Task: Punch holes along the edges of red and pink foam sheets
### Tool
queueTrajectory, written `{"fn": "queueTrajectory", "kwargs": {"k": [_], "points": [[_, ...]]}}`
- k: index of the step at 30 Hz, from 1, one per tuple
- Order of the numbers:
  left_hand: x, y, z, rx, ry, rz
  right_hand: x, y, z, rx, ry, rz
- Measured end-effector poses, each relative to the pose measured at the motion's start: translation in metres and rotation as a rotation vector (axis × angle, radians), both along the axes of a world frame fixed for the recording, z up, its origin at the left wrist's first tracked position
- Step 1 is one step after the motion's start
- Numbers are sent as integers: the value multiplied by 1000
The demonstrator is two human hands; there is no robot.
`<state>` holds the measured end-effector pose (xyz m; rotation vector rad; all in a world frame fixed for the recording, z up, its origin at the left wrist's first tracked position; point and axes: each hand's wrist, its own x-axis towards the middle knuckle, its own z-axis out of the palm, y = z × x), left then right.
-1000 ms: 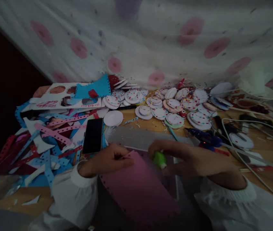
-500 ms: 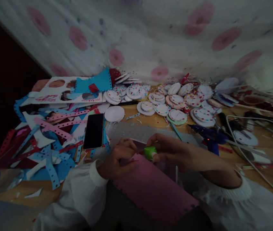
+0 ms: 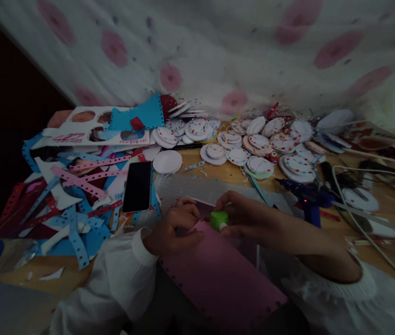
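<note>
A small green and white block, which looks like a craft punch [image 3: 218,219], is held between the thumb and fingers of my right hand [image 3: 246,218]. It sits at the upper edge of a pink foam or card sheet [image 3: 211,274] with dark holes along its near edges. My left hand [image 3: 174,228] grips this sheet near its upper left corner, fingers curled and thumb on top. Under the sheet, a flat panel with a pale border [image 3: 202,203] shows in part. Fingers hide the far edge of the pink sheet.
Hole-punched strips [image 3: 79,181] are heaped at the left beside a black phone [image 3: 137,187]. White disc stacks with coloured beads [image 3: 237,156] line the back. A blue glue gun [image 3: 305,197] with a lit red light and a white cable [image 3: 354,218] lie at the right.
The whole view has shifted slightly. Both hands keep nearly the same hold on the sheet and the green punch.
</note>
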<state>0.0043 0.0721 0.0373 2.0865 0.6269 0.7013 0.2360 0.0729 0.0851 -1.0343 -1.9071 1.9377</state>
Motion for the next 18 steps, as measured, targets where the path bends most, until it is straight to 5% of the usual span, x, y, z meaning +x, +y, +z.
{"fn": "queueTrajectory", "kwargs": {"k": [18], "points": [[6, -3, 5, -7, 20, 63, -6, -5, 5, 229, -250, 67]]}}
